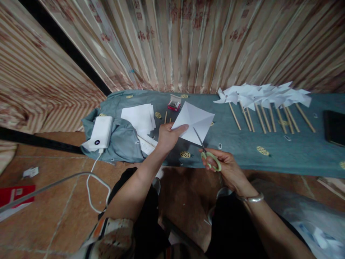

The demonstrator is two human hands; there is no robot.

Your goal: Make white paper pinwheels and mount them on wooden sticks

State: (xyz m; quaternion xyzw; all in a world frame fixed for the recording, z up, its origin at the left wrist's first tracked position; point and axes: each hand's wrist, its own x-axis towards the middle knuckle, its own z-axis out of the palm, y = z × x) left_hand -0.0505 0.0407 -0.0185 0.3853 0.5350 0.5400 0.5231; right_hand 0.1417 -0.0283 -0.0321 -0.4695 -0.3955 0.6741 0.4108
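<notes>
A white square of paper [195,120] with diagonal creases is pinched at its left corner by my left hand [171,135], thumb on top. My right hand [225,165] grips scissors [212,162] with pale green handles. The dark blades lie at the paper's lower right side, their tip pointing towards its middle. Just behind the paper sits a small open red box [174,105] with tiny shiny pieces inside. Short wooden sticks [165,117] lie beside my left hand.
Finished paper pinwheels [264,96] on wooden sticks lie in a row at the right. White sheets [138,118] and a power bank [101,132] with a white cable [93,169] are at the left. A dark device [334,126] lies far right. Curtains [172,46] hang behind.
</notes>
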